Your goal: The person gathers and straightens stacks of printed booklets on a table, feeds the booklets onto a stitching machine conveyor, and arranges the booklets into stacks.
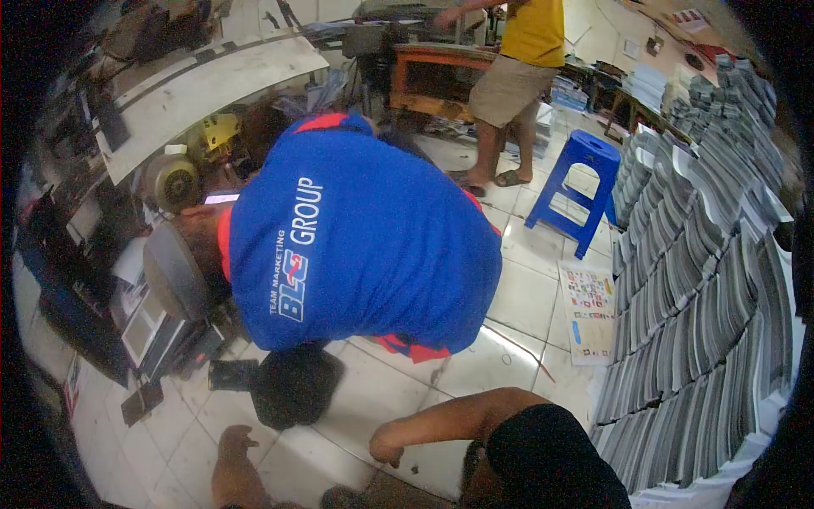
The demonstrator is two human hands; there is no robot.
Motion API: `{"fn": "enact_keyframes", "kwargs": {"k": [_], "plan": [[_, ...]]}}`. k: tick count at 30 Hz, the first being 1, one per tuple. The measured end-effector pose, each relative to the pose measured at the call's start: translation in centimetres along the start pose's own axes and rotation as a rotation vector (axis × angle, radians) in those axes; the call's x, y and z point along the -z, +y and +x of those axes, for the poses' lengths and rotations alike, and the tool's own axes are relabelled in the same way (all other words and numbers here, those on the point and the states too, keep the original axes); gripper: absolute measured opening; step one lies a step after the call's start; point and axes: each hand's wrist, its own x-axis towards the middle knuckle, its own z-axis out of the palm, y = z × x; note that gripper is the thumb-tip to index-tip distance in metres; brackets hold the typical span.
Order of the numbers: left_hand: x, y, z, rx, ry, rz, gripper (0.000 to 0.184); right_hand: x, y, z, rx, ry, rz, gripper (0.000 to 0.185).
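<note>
My left hand [236, 443] is low in the view, above the white tiles, its fingers partly bent with a gap between them and nothing seen in it. My right hand [388, 444] hangs at the end of my bent arm, fingers curled in, with no object visible in them. Just beyond my hands lies a black, soft-looking item [297, 386], perhaps a bag or cloth. Beside it is a dark flat rectangular object [231, 375]. A person in a blue shirt [365, 246] crouches in front of me, leaning toward machinery on the left.
Tall stacks of printed paper [691, 339] line the right side. A blue plastic stool [577, 191] stands near them, with a printed sheet [587, 314] on the floor. Another person in a yellow shirt [532, 34] stands behind. A round motor [172, 180] sits at left.
</note>
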Motion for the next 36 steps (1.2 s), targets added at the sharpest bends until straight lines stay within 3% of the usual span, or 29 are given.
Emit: {"fn": "enact_keyframes", "kwargs": {"k": [3,6,9,11,12,15,16,18,21,24,27,29,30,32,33,34,36], "plan": [[0.0,2.4,-0.3,0.010,0.064,-0.043,0.025,-0.2,0.4,0.9,0.017,-0.060,0.010,0.038],[1.1,7.5,1.1,0.365,-0.056,0.090,0.024,0.4,0.1,-0.1,0.054,-0.014,0.010,0.038],[0.8,6.1,2.3,0.501,-0.220,0.230,0.025,1.6,-0.7,-1.8,-0.026,-0.098,0.057,0.038],[1.0,1.5,1.4,0.437,-0.302,0.641,0.069,0.2,-0.4,-0.5,0.027,0.034,-0.035,0.036],[0.9,2.2,1.0,0.442,-0.297,0.640,0.069,-0.2,-0.1,-0.1,0.030,0.033,-0.041,0.036],[-0.1,3.0,-0.1,0.458,-0.054,0.109,0.069,-1.4,0.5,1.0,0.003,0.017,0.072,0.034],[-0.9,0.4,-0.3,0.241,0.040,-0.057,0.050,-1.7,0.7,1.3,0.057,0.045,0.032,0.034],[-1.2,-1.7,-0.4,0.024,0.138,-0.217,0.030,-1.8,1.0,1.8,0.114,0.072,-0.013,0.034],[-1.1,-3.7,-0.2,0.020,0.109,-0.087,0.032,-1.0,1.1,1.0,0.170,0.077,-0.066,0.036],[-1.3,-4.3,-0.2,0.036,0.113,-0.175,0.029,0.2,0.3,-1.0,0.164,0.092,-0.064,0.037],[-0.6,0.0,-0.4,-0.011,0.100,0.052,0.030,-0.3,0.5,-0.4,0.171,0.111,-0.054,0.038],[0.4,5.1,0.2,-0.169,-0.078,0.787,0.034,-0.7,0.7,0.1,0.149,0.099,0.026,0.040],[0.3,4.8,0.2,-0.169,-0.075,0.787,0.034,-0.7,0.7,-0.1,0.148,0.098,0.024,0.040],[-0.1,3.6,0.2,0.047,-0.132,0.758,0.038,-0.6,0.7,-0.2,0.139,0.074,0.044,0.041],[-0.2,2.7,0.3,0.048,-0.130,0.758,0.038,-0.6,0.7,-0.2,0.139,0.074,0.042,0.041],[-0.2,2.5,0.6,0.298,-0.099,0.390,0.053,-0.7,0.7,-0.1,0.148,0.078,0.033,0.042],[-0.2,3.0,0.9,0.534,-0.063,0.013,0.067,-0.7,0.7,0.1,0.158,0.081,0.021,0.042]]}}
